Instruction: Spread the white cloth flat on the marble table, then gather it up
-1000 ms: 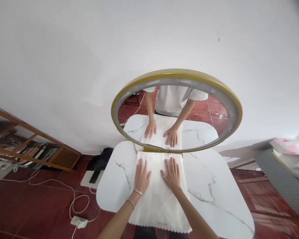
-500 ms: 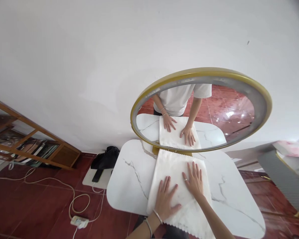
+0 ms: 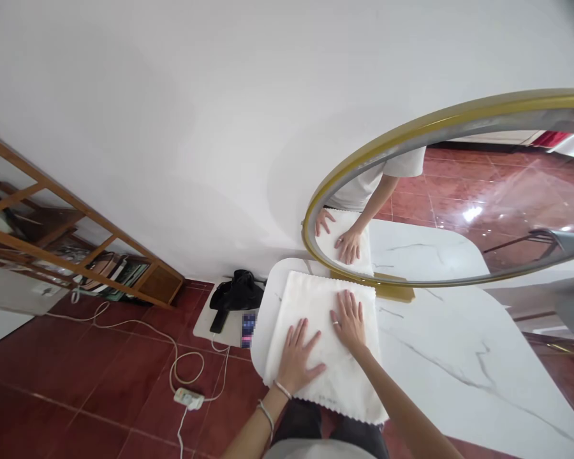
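A white cloth (image 3: pixel 325 382) with a scalloped edge lies flat on the white marble-patterned table (image 3: pixel 440 338), its near edge hanging over the table's front. My left hand (image 3: pixel 297 360) rests palm down on the cloth's left part, fingers spread, with bracelets at the wrist. Farther up and to the right, my right hand (image 3: pixel 349 320) also presses flat on the cloth, fingers apart, a ring on one finger. Neither hand grips anything. The oval gold-rimmed mirror (image 3: pixel 435 255) behind the table reflects both hands and the cloth.
Left of the table, a black bag (image 3: pixel 236 292) and a phone (image 3: pixel 219 320) lie on a low white surface. A power strip (image 3: pixel 189 398) with looping cables is on the red tiled floor (image 3: pixel 100 382). A wooden shelf unit (image 3: pixel 157 284) stands against the wall.
The cloth has shifted left across the table toward its left end, with both hands flat on it. My view has also turned, so the mirror appears farther right.
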Demonstrator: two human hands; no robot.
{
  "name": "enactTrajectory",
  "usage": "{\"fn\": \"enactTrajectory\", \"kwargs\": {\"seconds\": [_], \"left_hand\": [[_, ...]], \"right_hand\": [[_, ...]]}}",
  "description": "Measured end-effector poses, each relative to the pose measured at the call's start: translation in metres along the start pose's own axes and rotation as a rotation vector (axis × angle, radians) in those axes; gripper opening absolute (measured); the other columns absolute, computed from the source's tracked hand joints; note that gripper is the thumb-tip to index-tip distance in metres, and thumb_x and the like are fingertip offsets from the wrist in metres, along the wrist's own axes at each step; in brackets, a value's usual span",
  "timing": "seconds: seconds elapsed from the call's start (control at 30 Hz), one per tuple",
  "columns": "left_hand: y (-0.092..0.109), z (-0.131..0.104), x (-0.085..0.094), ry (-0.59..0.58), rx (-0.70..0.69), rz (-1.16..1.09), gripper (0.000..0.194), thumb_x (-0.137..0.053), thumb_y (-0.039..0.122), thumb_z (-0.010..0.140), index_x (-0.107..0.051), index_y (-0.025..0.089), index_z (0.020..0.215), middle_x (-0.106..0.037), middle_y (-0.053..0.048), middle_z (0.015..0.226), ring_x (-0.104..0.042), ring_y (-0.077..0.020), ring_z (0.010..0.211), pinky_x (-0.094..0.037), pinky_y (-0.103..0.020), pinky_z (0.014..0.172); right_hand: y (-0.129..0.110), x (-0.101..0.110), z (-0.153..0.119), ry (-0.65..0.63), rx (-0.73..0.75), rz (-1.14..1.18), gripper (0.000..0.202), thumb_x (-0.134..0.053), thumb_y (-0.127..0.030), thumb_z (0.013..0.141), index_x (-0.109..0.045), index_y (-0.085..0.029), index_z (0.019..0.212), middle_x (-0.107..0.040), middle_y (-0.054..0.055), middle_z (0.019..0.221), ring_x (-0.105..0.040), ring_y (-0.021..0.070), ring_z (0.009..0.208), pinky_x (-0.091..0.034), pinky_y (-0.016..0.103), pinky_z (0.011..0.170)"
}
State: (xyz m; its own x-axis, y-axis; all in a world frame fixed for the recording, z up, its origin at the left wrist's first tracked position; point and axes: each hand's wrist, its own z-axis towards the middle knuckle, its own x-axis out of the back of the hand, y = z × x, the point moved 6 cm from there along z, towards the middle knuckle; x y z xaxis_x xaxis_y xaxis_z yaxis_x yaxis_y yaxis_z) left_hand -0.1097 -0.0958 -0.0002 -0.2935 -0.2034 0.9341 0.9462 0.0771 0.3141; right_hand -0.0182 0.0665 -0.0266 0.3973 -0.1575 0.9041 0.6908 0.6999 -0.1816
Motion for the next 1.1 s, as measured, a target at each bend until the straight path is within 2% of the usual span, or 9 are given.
{"fn": "enactTrajectory", "kwargs": {"seconds": [0.13,0.2,0.27,0.33,0.4,0.53,0.77,0.9,1.1], "left_hand": [[-0.015,-0.014,0.006,-0.016,0.002,0.018,0.073,-0.049,0.062,0.083,-0.027,0.029,0.145,-0.019,-0.008,0.155,-0.022,-0.0303,0.141,-0.021,-0.051,0.113],[-0.024,-0.014,0.006,0.002,0.056,0.008,0.068,-0.045,0.057,0.087,-0.027,0.027,0.145,-0.031,-0.008,0.150,-0.028,-0.0280,0.138,-0.024,-0.050,0.113],[-0.036,-0.005,0.004,0.035,0.156,-0.006,0.058,-0.040,0.047,0.092,-0.031,0.024,0.144,-0.047,-0.008,0.139,-0.038,-0.0251,0.132,-0.030,-0.046,0.111],[-0.049,0.014,0.002,0.067,0.232,-0.007,0.051,-0.037,0.041,0.094,-0.036,0.023,0.141,-0.052,-0.009,0.133,-0.042,-0.0245,0.128,-0.035,-0.045,0.108],[-0.061,0.039,0.001,0.096,0.245,0.011,0.049,-0.039,0.040,0.093,-0.039,0.026,0.140,-0.043,-0.008,0.141,-0.036,-0.0273,0.133,-0.034,-0.047,0.108],[-0.082,0.079,0.003,0.158,0.244,0.052,0.056,-0.047,0.044,0.089,-0.033,0.031,0.142,-0.019,-0.004,0.156,-0.014,-0.0310,0.143,-0.020,-0.055,0.113],[-0.107,0.111,0.005,0.206,0.325,0.064,0.057,-0.048,0.044,0.089,-0.034,0.028,0.142,-0.016,-0.008,0.157,-0.008,-0.0338,0.143,-0.011,-0.058,0.113],[-0.126,0.135,0.006,0.210,0.347,0.081,0.057,-0.049,0.047,0.087,-0.038,0.029,0.140,-0.020,-0.009,0.155,-0.011,-0.0328,0.143,-0.012,-0.058,0.112],[-0.153,0.170,0.008,0.162,0.322,0.096,0.052,-0.048,0.047,0.088,-0.045,0.030,0.136,-0.036,-0.012,0.148,-0.031,-0.0320,0.136,-0.026,-0.055,0.108]], "right_hand": [[-0.024,-0.007,0.002,-0.025,0.017,0.002,0.065,-0.029,-0.034,0.096,0.007,-0.022,0.149,-0.012,0.010,0.156,-0.013,0.0252,0.143,-0.021,0.051,0.112],[-0.032,-0.009,0.001,-0.037,0.031,0.001,0.065,-0.029,-0.033,0.096,0.007,-0.022,0.149,-0.014,0.010,0.156,-0.014,0.0246,0.143,-0.021,0.051,0.112],[-0.037,-0.011,-0.001,-0.050,0.051,-0.003,0.064,-0.029,-0.034,0.096,0.005,-0.022,0.149,-0.016,0.009,0.156,-0.015,0.0239,0.143,-0.021,0.049,0.112],[-0.040,-0.012,-0.004,-0.068,0.068,-0.009,0.065,-0.030,-0.037,0.096,0.004,-0.021,0.150,-0.016,0.009,0.156,-0.015,0.0239,0.143,-0.022,0.048,0.112],[-0.041,-0.012,-0.004,-0.081,0.071,-0.015,0.067,-0.031,-0.041,0.095,0.003,-0.021,0.150,-0.015,0.009,0.156,-0.015,0.0245,0.143,-0.020,0.049,0.112],[-0.042,-0.014,0.005,-0.072,0.066,-0.027,0.066,-0.031,-0.042,0.095,0.000,-0.021,0.150,-0.015,0.009,0.156,-0.015,0.0247,0.143,-0.017,0.051,0.113],[-0.049,-0.037,0.054,-0.055,0.084,-0.027,0.064,-0.035,-0.032,0.092,-0.011,-0.015,0.149,-0.018,0.016,0.154,-0.014,0.0295,0.142,-0.022,0.050,0.111],[-0.049,-0.060,0.087,-0.144,-0.033,-0.033,0.062,-0.033,-0.032,0.091,-0.019,-0.014,0.148,-0.025,0.018,0.152,-0.021,0.0330,0.139,-0.020,0.055,0.109],[-0.043,-0.080,0.135,-0.214,-0.118,-0.040,0.060,-0.028,-0.047,0.092,-0.037,-0.012,0.141,-0.045,0.020,0.138,-0.039,0.0359,0.128,-0.030,0.053,0.102]]}}
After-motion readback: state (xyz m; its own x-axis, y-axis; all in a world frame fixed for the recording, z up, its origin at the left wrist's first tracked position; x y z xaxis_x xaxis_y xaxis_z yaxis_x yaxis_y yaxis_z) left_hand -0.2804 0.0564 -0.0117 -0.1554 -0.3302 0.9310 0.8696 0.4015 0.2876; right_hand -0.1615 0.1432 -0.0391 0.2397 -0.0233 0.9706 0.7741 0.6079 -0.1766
